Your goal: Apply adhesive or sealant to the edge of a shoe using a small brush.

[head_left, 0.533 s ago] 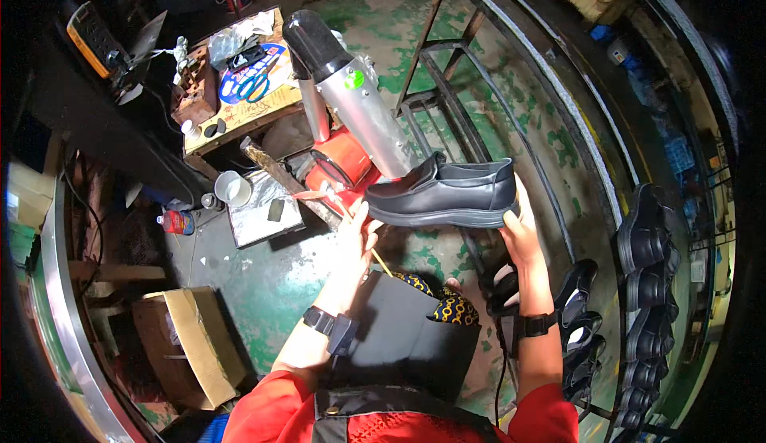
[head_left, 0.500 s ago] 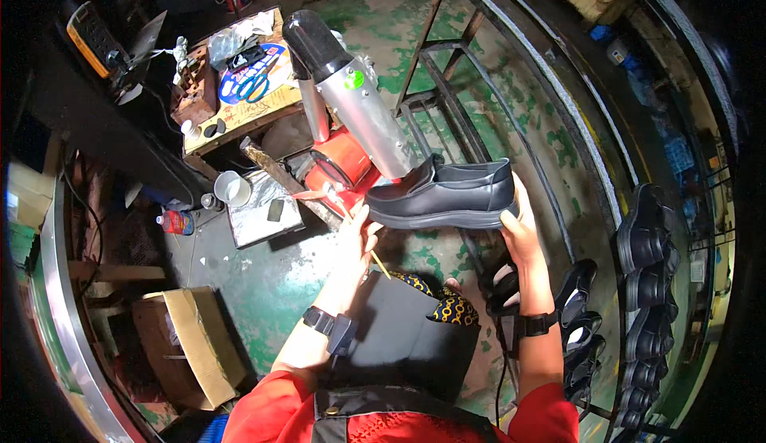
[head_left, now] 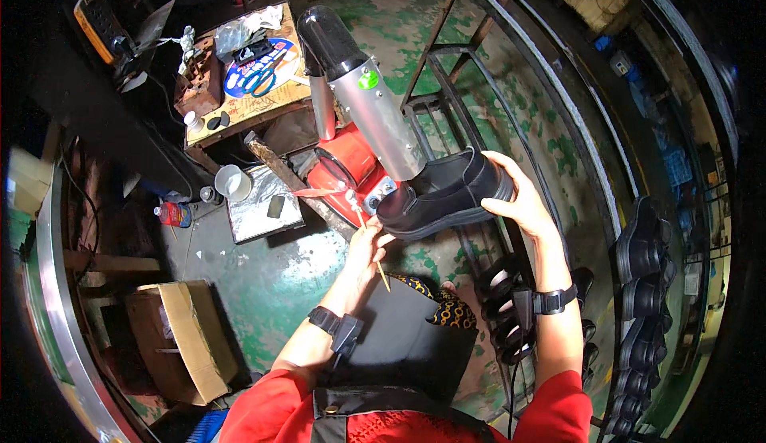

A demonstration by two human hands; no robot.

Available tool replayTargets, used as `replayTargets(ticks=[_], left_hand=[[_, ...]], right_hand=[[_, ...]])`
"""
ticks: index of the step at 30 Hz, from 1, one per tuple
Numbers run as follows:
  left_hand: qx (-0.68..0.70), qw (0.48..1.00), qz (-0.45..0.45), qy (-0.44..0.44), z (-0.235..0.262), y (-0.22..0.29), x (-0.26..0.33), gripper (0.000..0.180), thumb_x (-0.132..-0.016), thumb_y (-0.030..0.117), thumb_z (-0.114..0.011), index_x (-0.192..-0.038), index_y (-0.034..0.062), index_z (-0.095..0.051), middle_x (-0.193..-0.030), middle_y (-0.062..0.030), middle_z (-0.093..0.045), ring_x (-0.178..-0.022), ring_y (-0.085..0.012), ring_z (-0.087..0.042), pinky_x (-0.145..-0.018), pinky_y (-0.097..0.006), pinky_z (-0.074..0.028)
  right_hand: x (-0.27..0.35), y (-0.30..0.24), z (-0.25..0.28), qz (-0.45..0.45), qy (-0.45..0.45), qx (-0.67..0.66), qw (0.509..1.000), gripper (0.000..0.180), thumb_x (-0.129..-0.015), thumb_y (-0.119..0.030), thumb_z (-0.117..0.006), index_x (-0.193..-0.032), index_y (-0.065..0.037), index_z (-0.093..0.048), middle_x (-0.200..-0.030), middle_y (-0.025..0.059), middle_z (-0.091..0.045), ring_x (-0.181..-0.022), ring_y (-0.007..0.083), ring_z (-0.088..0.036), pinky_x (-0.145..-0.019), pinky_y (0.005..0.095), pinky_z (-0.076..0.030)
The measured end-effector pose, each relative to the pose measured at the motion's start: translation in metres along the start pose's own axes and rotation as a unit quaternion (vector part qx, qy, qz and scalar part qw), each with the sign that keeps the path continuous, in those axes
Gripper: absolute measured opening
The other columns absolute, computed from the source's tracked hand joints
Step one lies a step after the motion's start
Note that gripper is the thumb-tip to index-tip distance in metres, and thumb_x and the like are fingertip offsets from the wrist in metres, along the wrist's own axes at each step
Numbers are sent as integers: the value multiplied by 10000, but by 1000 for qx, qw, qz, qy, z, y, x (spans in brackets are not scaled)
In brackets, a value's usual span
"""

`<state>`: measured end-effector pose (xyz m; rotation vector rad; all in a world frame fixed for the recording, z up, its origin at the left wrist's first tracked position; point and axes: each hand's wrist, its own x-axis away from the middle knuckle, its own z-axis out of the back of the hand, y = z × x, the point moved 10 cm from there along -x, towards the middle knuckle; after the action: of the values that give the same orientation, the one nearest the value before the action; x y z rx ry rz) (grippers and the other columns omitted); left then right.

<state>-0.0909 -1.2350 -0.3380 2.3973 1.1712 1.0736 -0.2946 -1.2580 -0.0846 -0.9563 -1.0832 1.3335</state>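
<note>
"Where is the shoe?"
"The black shoe (head_left: pixel 440 208) is right of centre in the frame, toe left, its heel raised toward the back. The right hand (head_left: pixel 527 204) is clamped round the heel. The left hand (head_left: pixel 365 250) is closed on a thin stick (head_left: pixel 384 275), its fingertips at the toe; whether they press there, I cannot tell."

"What has changed since half a second ago?"
"The shoe was level and side-on; now it is tilted, heel up, showing more of its opening. The right hand has moved higher with it. The left hand still grips the stick near the toe."

"Which edges are near?"
"A silver pipe (head_left: pixel 379 120) slopes down just behind the shoe. A red machine (head_left: pixel 363 152) sits left of the pipe, and a black rack (head_left: pixel 436 38) runs down the right side. The counter (head_left: pixel 238 111) is well apart, upper left."

"Any open room?"
"Yes, bare green floor (head_left: pixel 247 283) at lower left, between a cardboard box (head_left: pixel 191 339) and the left forearm."
</note>
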Motion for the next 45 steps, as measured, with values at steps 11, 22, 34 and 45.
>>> replayTargets(ticks=[11,22,34,45], left_hand=[[92,995,-9,-24,-3,-22,-17,224,-893,78,-473,-1110,63,-527,-1056,-32,-599,-933,-242,-645,-348,-152,-332],[35,998,36,-44,-7,-26,3,331,-920,127,-449,-1239,39,-465,-1228,-74,-540,-994,-268,-626,-359,-153,-331],[53,995,74,-36,6,-31,55,274,-926,124,-496,-1162,-15,-499,-1167,-128,-555,-964,-285,-636,-355,-158,-334],[63,990,127,11,-3,-23,83,169,-911,150,-548,-1009,15,-518,-1013,-105,-574,-975,-312,-632,-341,-161,-334]], right_hand=[[-36,-27,-14,5,-120,40,992,711,-648,-71,-776,-1290,-70,-471,-1280,43,-452,-1207,173,-419,-1031,317,-338],[-25,-23,-8,-6,-119,45,992,721,-644,-104,-789,-1290,-66,-471,-1294,44,-437,-1225,171,-399,-1040,314,-328],[9,-32,-7,-36,-53,73,995,757,-634,-131,-787,-1314,-67,-461,-1231,46,-509,-1137,146,-475,-988,289,-372],[-5,-43,-3,-31,-21,88,995,639,-728,-228,-747,-1286,-52,-489,-1215,88,-532,-1124,167,-485,-993,302,-355]])
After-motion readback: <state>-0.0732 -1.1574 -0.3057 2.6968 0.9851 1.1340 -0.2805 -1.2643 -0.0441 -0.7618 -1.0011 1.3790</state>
